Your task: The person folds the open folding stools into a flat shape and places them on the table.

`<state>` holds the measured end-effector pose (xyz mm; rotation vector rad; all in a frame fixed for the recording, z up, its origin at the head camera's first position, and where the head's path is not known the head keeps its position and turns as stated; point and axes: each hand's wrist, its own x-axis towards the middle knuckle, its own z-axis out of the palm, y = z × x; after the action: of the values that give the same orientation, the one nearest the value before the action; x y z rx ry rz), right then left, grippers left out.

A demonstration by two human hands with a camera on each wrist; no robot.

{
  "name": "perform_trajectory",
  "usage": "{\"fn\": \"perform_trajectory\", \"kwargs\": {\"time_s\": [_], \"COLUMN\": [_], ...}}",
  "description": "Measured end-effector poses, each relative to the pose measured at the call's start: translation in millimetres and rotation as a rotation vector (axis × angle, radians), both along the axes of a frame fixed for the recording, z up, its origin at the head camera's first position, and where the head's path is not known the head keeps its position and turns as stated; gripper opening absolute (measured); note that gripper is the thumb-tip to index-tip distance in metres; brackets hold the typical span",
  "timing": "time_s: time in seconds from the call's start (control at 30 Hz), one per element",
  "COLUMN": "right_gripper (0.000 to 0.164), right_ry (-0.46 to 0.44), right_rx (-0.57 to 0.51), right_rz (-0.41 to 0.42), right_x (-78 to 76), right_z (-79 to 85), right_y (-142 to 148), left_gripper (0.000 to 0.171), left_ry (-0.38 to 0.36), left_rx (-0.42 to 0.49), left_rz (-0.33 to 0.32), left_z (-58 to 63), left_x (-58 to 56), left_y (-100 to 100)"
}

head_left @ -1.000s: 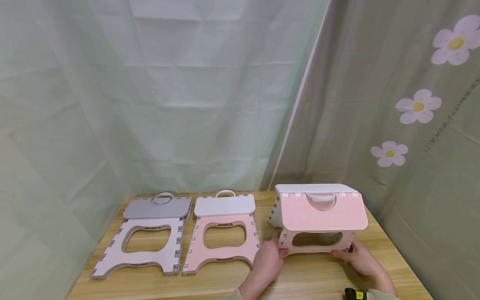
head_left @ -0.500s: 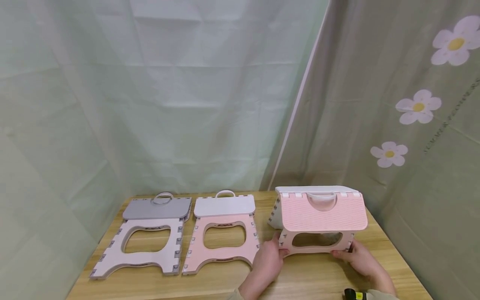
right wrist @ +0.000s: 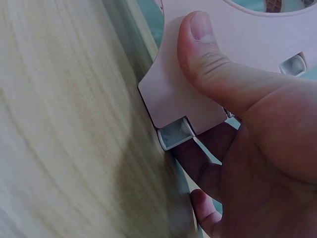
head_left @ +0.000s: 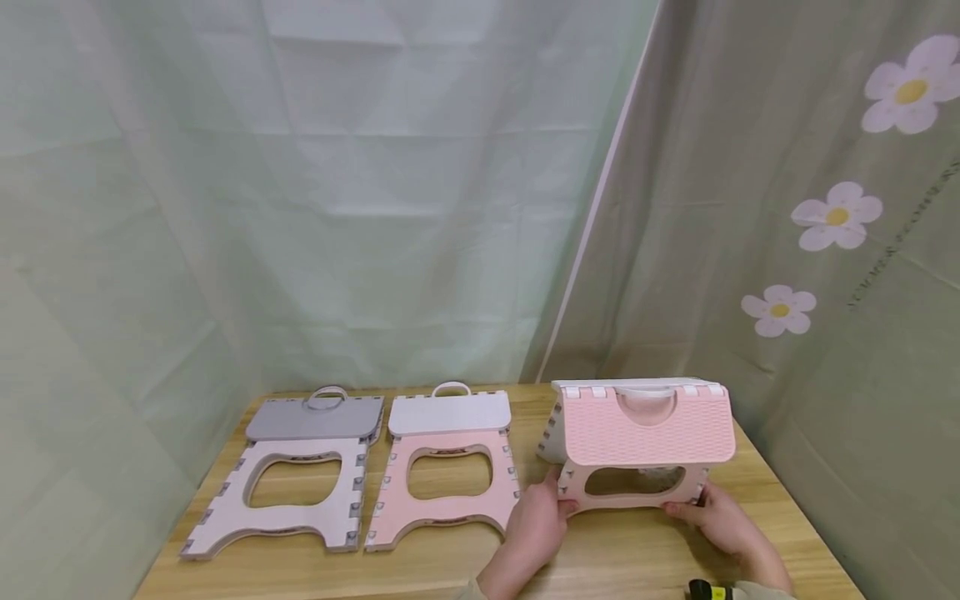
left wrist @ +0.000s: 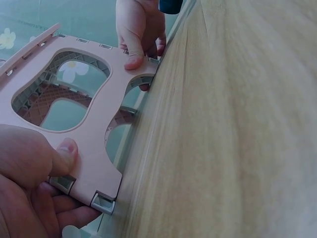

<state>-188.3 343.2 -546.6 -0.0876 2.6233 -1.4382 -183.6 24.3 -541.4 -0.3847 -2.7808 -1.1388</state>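
A pink and white folding step stool [head_left: 645,429] stands partly folded at the right of the table, its two seat halves sloping like a roof with a white handle [head_left: 642,388] at the ridge. At its near leg panel, my left hand [head_left: 534,521] grips the lower left corner, thumb on the front face and fingers behind. My right hand [head_left: 720,521] holds the lower right corner the same way. In the right wrist view the thumb [right wrist: 200,49] presses on the pink panel [right wrist: 173,94], whose foot is at the wooden surface. The far leg panel is mostly hidden.
Left of the hands lie two flat folded stools: a pink one with a white flap [head_left: 450,414], and a white one with a grey flap [head_left: 315,418]. All are on a wooden table [head_left: 420,575]. Pale green curtains [head_left: 390,208] hang behind and at both sides.
The stool's white rear seat half has tipped down and shows as a thinner strip, so the ridge looks folded more steeply. Both hands keep their grip in nearly the same place.
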Motion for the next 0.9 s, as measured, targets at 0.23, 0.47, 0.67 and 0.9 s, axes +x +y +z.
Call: {"fn": "perform_trajectory", "kwargs": {"time_s": [0.23,0.47,0.67,0.9], "right_gripper": [0.032,0.033,0.033,0.035], "right_ry": [-0.014,-0.008,-0.019,-0.028], "right_rx": [-0.04,-0.054,-0.018,0.008], "right_rz": [0.016,0.043,0.012,-0.006], "right_x": [-0.1,0.0,-1.0,-1.6], "right_z": [-1.7,-1.8,-1.3,-2.0], "right_y": [0.9,1.5,0.2,-0.4], "left_gripper": [0.045,0.042,0.046,0.04], "left_ry": [0.002,-0.033,-0.031,-0.026], "left_rx": [0.005,0.015,0.021,0.031], "left_rz": [-0.01,-0.013,-0.013,-0.018], "left_z": [-1.7,-0.9,-2.0,-0.7], "left_x": [-0.4,-0.6,-0.6,0.4], "left_y": [0.2,-0.1,-0.5,-1.4]}}
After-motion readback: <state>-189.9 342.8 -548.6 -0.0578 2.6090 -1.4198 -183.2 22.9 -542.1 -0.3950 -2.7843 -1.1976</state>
